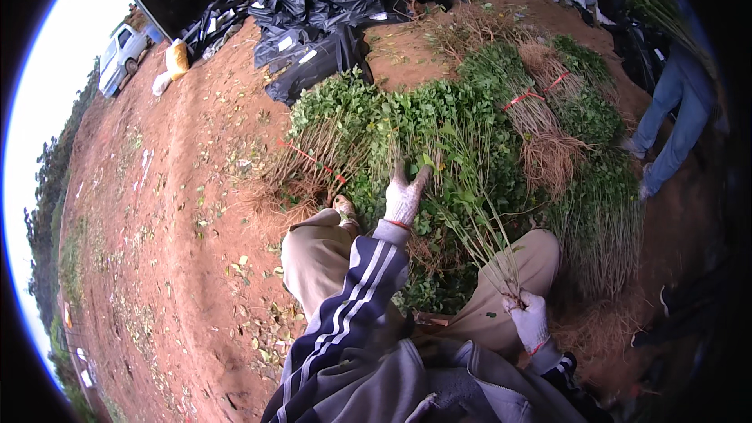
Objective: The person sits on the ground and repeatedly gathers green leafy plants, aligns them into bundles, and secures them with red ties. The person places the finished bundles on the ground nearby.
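My right hand (530,318), in a white knit glove, grips a small bunch of leafy seedlings (490,235) by the root end. Their thin stems fan up and away over my right knee. Ahead of me my left hand (405,192), gloved too, reaches out with its fingers spread in a V. Its fingertips are at the leaves of a large pile of green seedlings (449,106); whether they touch a stem cannot be told. To its left lies a bundle of seedlings (317,153) tied with red ribbon, roots toward me.
More tied bundles (531,100) lie at the right, roots showing. Black plastic sheeting (329,6) is heaped at the back. A person in blue jeans (675,106) stands at the right, beside the pile. Leaf-strewn red soil (194,258) stretches left toward a parked white vehicle (122,56).
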`<action>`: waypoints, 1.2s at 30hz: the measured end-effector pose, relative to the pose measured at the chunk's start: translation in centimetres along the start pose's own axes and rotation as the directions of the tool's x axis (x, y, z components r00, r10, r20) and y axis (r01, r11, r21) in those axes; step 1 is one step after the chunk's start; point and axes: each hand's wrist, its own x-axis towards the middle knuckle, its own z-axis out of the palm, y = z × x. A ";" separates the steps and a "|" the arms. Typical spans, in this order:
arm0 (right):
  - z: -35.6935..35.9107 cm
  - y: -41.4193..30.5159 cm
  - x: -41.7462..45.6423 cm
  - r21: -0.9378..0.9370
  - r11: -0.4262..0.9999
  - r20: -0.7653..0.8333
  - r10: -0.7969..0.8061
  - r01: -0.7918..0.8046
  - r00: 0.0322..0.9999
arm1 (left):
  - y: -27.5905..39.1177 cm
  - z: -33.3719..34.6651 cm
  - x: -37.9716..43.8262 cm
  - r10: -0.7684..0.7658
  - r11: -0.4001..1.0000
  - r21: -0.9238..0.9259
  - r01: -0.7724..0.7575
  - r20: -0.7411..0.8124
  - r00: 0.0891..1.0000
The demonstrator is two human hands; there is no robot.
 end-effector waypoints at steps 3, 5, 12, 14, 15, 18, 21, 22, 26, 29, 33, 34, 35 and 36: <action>-0.1 0.1 0.0 -0.070 0.996 0.013 -0.054 0.055 0.998 | 0.0 0.8 0.7 0.191 0.920 0.343 -0.190 0.032 0.981; 0.0 -1.0 0.3 0.047 0.999 0.001 0.023 -0.023 1.000 | -2.0 2.7 1.3 0.299 0.900 0.366 -0.238 -0.121 0.946; -3.1 0.0 -1.8 0.450 0.854 0.065 0.260 -0.260 0.964 | -4.3 -2.7 3.9 -0.419 0.710 -0.645 0.282 -0.065 0.906; -3.3 1.0 -1.6 0.497 0.833 0.091 0.229 -0.244 0.969 | -4.6 -2.5 2.1 -0.211 0.846 -0.475 0.243 0.119 0.970; -2.9 1.1 -1.2 0.503 0.827 0.122 0.222 -0.253 0.967 | -6.3 -1.9 1.0 -0.060 0.940 -0.315 0.130 0.221 0.973; -2.4 1.6 -0.9 0.496 0.827 0.132 0.230 -0.265 0.964 | -6.4 2.5 -1.8 -0.008 0.977 -0.199 0.077 0.327 0.945; -2.0 0.9 -1.1 0.403 0.882 0.111 0.217 -0.243 0.970 | -5.6 3.2 -1.4 -0.140 0.948 -0.259 0.185 0.182 0.973; -2.1 0.5 -1.1 0.358 0.903 0.094 0.217 -0.236 0.972 | -6.0 3.6 -0.8 -0.175 0.935 -0.283 0.212 0.150 0.973; -4.7 1.9 -0.1 0.152 0.986 -0.006 0.077 -0.075 0.997 | -7.4 4.9 0.7 -0.223 0.916 -0.315 0.247 0.113 0.968; -7.3 1.2 2.2 0.129 0.992 -0.055 0.012 -0.004 0.998 | -8.6 5.6 2.5 -0.153 0.979 -0.118 0.165 0.106 0.982; -11.0 2.8 6.1 0.125 0.990 -0.106 -0.051 0.064 0.993 | -10.7 -4.2 9.7 0.131 0.438 0.877 -0.198 0.156 0.979; -13.3 3.8 6.5 0.126 0.988 -0.174 -0.062 0.085 0.983 | -10.0 -7.1 11.7 0.147 0.063 0.957 -0.285 0.273 0.951; -17.1 5.9 6.3 0.020 0.997 -0.296 -0.062 0.071 0.953 | -9.0 -7.7 13.7 0.109 -0.204 0.906 -0.371 0.397 0.911; -21.9 9.0 5.8 -0.142 0.989 -0.417 -0.087 0.030 0.905 | -7.1 -7.2 14.2 0.005 -0.232 0.884 -0.405 0.418 0.909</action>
